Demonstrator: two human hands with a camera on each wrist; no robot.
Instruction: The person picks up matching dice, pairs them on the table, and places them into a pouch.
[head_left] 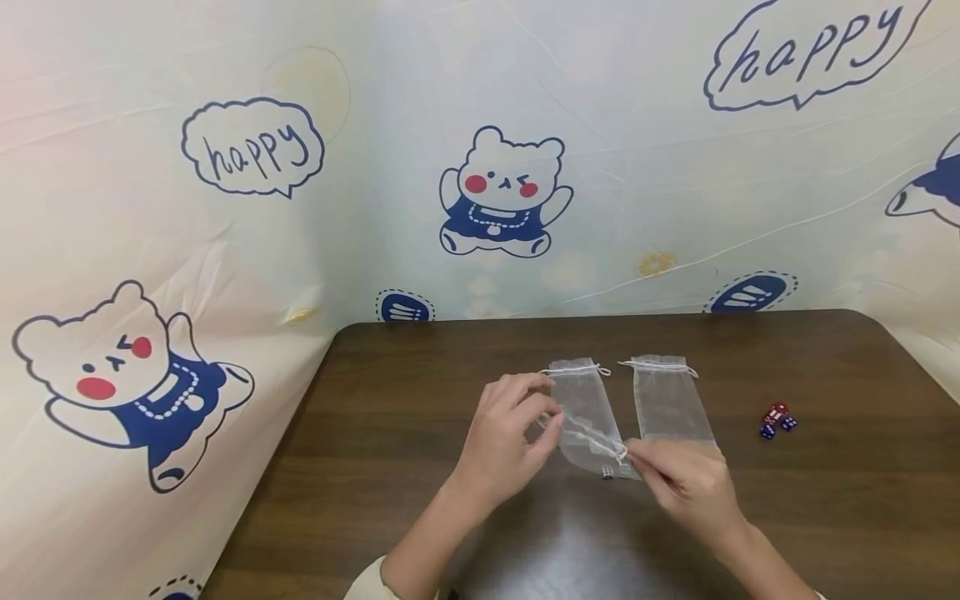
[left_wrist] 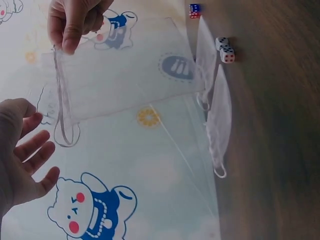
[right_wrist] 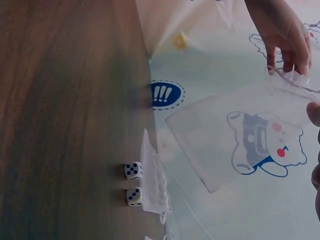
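A sheer white drawstring bag (head_left: 588,433) hangs over the table, its cord along the top edge. My right hand (head_left: 686,487) pinches the corded edge at its right end between thumb and fingers; in the left wrist view the right hand (left_wrist: 77,22) shows at the top, the bag (left_wrist: 125,75) spread below it. My left hand (head_left: 510,437) is at the other end of that edge. Its fingers (left_wrist: 37,155) are spread and loosely bent beside the cord loop, apart from it in the left wrist view. The right wrist view shows only part of the right hand (right_wrist: 314,150).
Two more sheer drawstring bags lie flat beyond the hands, one on the left (head_left: 581,387) and one on the right (head_left: 671,400). Red and blue dice (head_left: 777,419) sit at the right. Two white dice (right_wrist: 133,171) lie near a bag. A printed cloth (head_left: 360,208) hangs behind the table (head_left: 360,467).
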